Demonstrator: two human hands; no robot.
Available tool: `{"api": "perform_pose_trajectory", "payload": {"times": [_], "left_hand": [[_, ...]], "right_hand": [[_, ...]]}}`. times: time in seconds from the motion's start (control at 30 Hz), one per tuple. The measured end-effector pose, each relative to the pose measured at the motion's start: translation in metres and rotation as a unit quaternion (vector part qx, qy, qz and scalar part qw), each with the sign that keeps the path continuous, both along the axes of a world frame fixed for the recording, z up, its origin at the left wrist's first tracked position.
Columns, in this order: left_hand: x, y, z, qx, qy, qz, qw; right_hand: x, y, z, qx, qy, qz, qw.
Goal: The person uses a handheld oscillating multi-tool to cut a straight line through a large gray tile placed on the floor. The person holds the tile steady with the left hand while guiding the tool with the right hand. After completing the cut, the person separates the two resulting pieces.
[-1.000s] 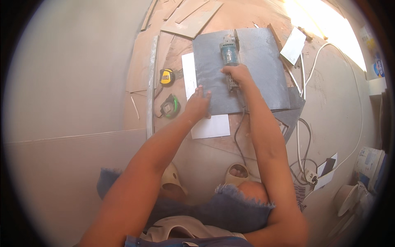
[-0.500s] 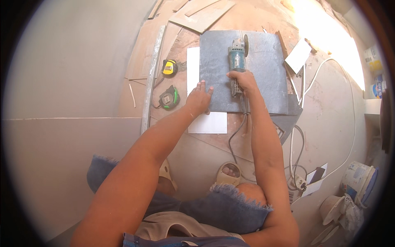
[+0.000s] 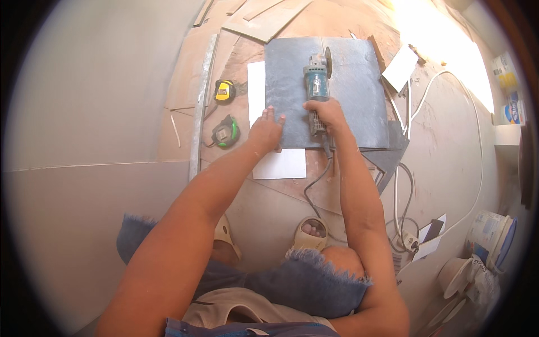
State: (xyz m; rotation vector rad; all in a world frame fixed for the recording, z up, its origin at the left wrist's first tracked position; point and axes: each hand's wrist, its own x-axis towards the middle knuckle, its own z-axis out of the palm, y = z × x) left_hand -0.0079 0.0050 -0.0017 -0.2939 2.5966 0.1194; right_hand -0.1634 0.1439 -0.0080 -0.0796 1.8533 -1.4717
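My right hand (image 3: 327, 115) is closed round the body of a teal angle grinder (image 3: 317, 84), whose thin disc stands on edge toward the far side. Beneath the grinder lies a square dark grey tile (image 3: 359, 90). A fine line runs across this tile from its far edge toward the disc. My left hand (image 3: 266, 132) rests with its fingers spread over the tile's near left edge, holding nothing. White pieces (image 3: 279, 164) stick out from under the tile on its left and near sides. A dark cord (image 3: 311, 194) trails from the grinder toward my feet.
To the left lie a yellow tape measure (image 3: 224, 91), a green and black tape measure (image 3: 225, 132) and a long metal bar (image 3: 203, 106). Tile offcuts (image 3: 266, 19) lie at the far side. A white cable (image 3: 477, 129), a power socket (image 3: 411, 242) and a bucket (image 3: 487, 236) are at right.
The whole view has shifted slightly. Against the grey tile, the grinder and my right hand have come a little nearer to me. My left hand keeps its place on the tile edge.
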Motion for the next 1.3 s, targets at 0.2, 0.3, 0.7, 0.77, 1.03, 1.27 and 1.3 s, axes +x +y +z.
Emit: {"api": "perform_pose_trajectory", "payload": {"times": [0.2,0.3,0.7,0.77,1.03,1.27,1.3], "left_hand": [[-0.002,0.000,0.003,0.000,-0.003,0.001,1.000],[0.001,-0.003,-0.004,-0.003,0.012,-0.007,1.000],[0.001,-0.002,-0.001,-0.010,0.007,-0.014,1.000],[0.001,-0.002,0.000,-0.010,0.005,-0.014,1.000],[0.003,-0.004,-0.004,-0.013,0.023,-0.028,0.999],[0.003,-0.003,-0.002,-0.019,0.024,-0.031,0.999],[0.002,-0.003,-0.001,-0.018,0.022,-0.029,0.999]], "right_hand": [[-0.001,0.002,-0.003,0.027,-0.002,0.007,1.000],[0.000,0.002,0.000,0.034,0.004,0.008,0.999],[0.018,0.012,-0.001,0.013,0.011,-0.018,1.000],[0.019,0.013,-0.004,-0.001,0.001,-0.017,1.000],[0.021,0.013,0.002,0.049,0.015,-0.015,0.999],[0.023,0.016,0.002,0.024,-0.003,-0.008,1.000],[0.024,0.017,0.004,0.014,-0.008,-0.010,1.000]]}}
